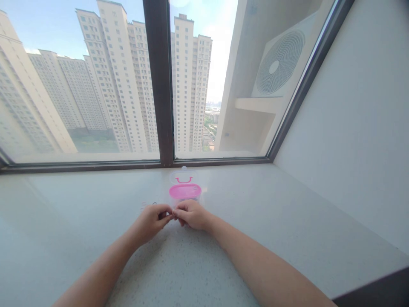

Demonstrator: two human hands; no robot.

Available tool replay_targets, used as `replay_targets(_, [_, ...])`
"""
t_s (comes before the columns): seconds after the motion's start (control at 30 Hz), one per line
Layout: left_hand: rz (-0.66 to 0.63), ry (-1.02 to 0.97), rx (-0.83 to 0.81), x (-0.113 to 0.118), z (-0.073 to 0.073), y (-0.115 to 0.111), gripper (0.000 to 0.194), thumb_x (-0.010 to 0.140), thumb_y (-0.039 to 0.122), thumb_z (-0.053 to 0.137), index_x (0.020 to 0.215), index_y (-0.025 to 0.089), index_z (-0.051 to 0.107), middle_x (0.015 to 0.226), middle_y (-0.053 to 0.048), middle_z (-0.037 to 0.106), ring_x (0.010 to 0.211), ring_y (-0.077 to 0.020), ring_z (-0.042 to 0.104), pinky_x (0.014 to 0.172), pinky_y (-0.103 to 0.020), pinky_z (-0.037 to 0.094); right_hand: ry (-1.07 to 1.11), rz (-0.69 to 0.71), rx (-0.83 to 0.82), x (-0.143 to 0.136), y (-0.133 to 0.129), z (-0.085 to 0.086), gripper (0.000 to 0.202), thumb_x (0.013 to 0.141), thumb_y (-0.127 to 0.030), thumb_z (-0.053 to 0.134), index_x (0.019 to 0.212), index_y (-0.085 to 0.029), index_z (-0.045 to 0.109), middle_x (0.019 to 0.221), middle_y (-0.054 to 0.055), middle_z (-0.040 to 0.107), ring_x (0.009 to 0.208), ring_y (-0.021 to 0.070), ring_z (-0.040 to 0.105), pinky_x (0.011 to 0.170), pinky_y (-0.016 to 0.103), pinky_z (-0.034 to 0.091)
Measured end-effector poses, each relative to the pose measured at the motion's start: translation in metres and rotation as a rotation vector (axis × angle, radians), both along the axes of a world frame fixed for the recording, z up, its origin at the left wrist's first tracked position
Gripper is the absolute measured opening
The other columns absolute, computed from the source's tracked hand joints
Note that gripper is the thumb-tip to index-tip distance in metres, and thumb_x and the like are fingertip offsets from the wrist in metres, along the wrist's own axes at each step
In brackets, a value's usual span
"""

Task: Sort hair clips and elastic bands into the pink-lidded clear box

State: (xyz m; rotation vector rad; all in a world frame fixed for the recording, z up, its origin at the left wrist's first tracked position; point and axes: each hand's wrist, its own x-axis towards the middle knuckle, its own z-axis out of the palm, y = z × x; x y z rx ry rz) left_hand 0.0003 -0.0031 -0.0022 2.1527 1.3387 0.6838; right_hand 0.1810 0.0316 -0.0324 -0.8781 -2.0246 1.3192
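A: Where are the edges?

B: The pale, speckled stone surface [287, 238] runs back to the dark brown metal window frame [86, 166] and meets the smooth white wall [348, 128] on the right. A dark band [380, 290] cuts across the lower right corner. Broad stretches of stone lie on either side of the arms, and more between the forearms.

A: And the box?

B: The clear plastic box with a bright pink oval top [182, 192] sits just beyond the fingers, near the frame. Its clear lid with a curved pink handle [184, 181] stretches behind it toward the window, so there's little room at the back.

A: How are the hands?

B: The left hand [156, 217] and right hand [191, 214] meet at their fingertips, each in a narrow pinch. I can't tell whether something tiny is between them.

A: What else is unclear?

B: The right hand covers part of the box's front; dark contents barely show. A small dark curved thing [154, 203] peeks out behind the left hand, beside faint, unreadable marks [143, 207]. Both forearms are cut off below.
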Motion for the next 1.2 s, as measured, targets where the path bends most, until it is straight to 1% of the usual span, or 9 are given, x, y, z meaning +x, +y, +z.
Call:
replay_targets(0.3, [-0.015,-0.025,0.010,-0.002,-0.004,0.000,0.030,0.081,0.042,0.055,0.074,0.014,0.065,0.048,0.004,0.049,0.049,-0.0102,0.042,0.049,-0.020,0.029,0.011,-0.010,0.028,0.000,0.000,0.000,0.025,0.086,-0.024,0.048,0.064,-0.014,0.055,0.052,-0.003,0.053,0.042,0.0056,0.043,0.046,0.017,0.034])
replay_targets(0.43, [-0.015,-0.051,0.000,-0.002,-0.002,0.000,0.030,0.083,0.041,0.053,0.076,0.014,0.065,0.049,0.004,0.051,0.048,-0.0102,0.044,0.049,-0.020,0.032,0.033,-0.023,-0.007,0.000,0.000,0.001,0.024,0.086,-0.028,0.049,0.068,-0.014,0.056,0.050,-0.003,0.052,0.040,0.0060,0.042,0.042,0.017,0.032])
replay_targets(0.63, [-0.012,-0.085,-0.008,0.002,0.001,-0.002,0.032,0.084,0.041,0.051,0.074,0.014,0.065,0.048,0.004,0.049,0.047,-0.0098,0.043,0.048,-0.019,0.031,0.103,-0.106,-0.008,0.000,-0.005,0.002,0.021,0.083,-0.033,0.055,0.074,-0.014,0.057,0.050,-0.004,0.050,0.037,0.0057,0.041,0.037,0.017,0.030])
replay_targets(0.73, [-0.012,-0.095,-0.016,0.002,0.001,-0.002,0.031,0.084,0.039,0.050,0.077,0.013,0.066,0.048,0.003,0.050,0.048,-0.0100,0.044,0.048,-0.019,0.031,0.139,-0.165,0.049,-0.001,-0.007,0.002,0.017,0.080,-0.032,0.059,0.085,-0.015,0.057,0.051,-0.006,0.050,0.039,0.0063,0.043,0.040,0.017,0.032])
replay_targets(0.8, [-0.005,-0.104,-0.023,0.002,0.000,-0.002,0.030,0.083,0.038,0.051,0.081,0.014,0.068,0.049,0.003,0.051,0.048,-0.0103,0.045,0.049,-0.019,0.032,0.168,-0.198,0.118,-0.002,-0.009,0.002,0.019,0.078,-0.029,0.061,0.092,-0.016,0.058,0.052,-0.006,0.050,0.043,0.0070,0.045,0.044,0.017,0.035])
replay_targets(0.87, [0.004,-0.106,-0.033,0.002,0.001,-0.002,0.030,0.083,0.038,0.051,0.080,0.014,0.069,0.049,0.002,0.053,0.048,-0.0104,0.046,0.049,-0.019,0.033,0.169,-0.216,0.204,-0.002,-0.010,0.003,0.017,0.078,-0.028,0.061,0.090,-0.015,0.061,0.052,-0.005,0.050,0.045,0.0071,0.045,0.046,0.018,0.035])
replay_targets(0.93, [0.016,-0.101,-0.047,0.003,0.003,-0.002,0.032,0.083,0.039,0.051,0.076,0.014,0.069,0.049,0.001,0.055,0.047,-0.0103,0.045,0.048,-0.019,0.033,0.149,-0.231,0.280,-0.002,-0.011,0.003,0.015,0.078,-0.027,0.060,0.083,-0.014,0.065,0.051,-0.003,0.049,0.045,0.0071,0.042,0.046,0.019,0.032])
replay_targets(1.0, [0.030,-0.096,-0.061,0.004,0.005,-0.002,0.035,0.083,0.042,0.051,0.073,0.014,0.068,0.049,0.001,0.056,0.046,-0.0102,0.045,0.047,-0.019,0.032,0.140,-0.246,0.314,-0.002,-0.012,0.004,0.014,0.077,-0.025,0.060,0.078,-0.013,0.067,0.050,-0.003,0.048,0.045,0.0072,0.040,0.045,0.020,0.030])
replay_targets(1.2, [0.059,-0.094,-0.082,0.003,0.006,-0.001,0.032,0.080,0.041,0.052,0.076,0.014,0.069,0.049,0.001,0.057,0.046,-0.0107,0.046,0.046,-0.019,0.032,0.179,-0.174,0.184,-0.001,-0.010,0.004,0.016,0.075,-0.027,0.063,0.078,-0.012,0.065,0.049,-0.002,0.050,0.042,0.0076,0.042,0.042,0.020,0.031])
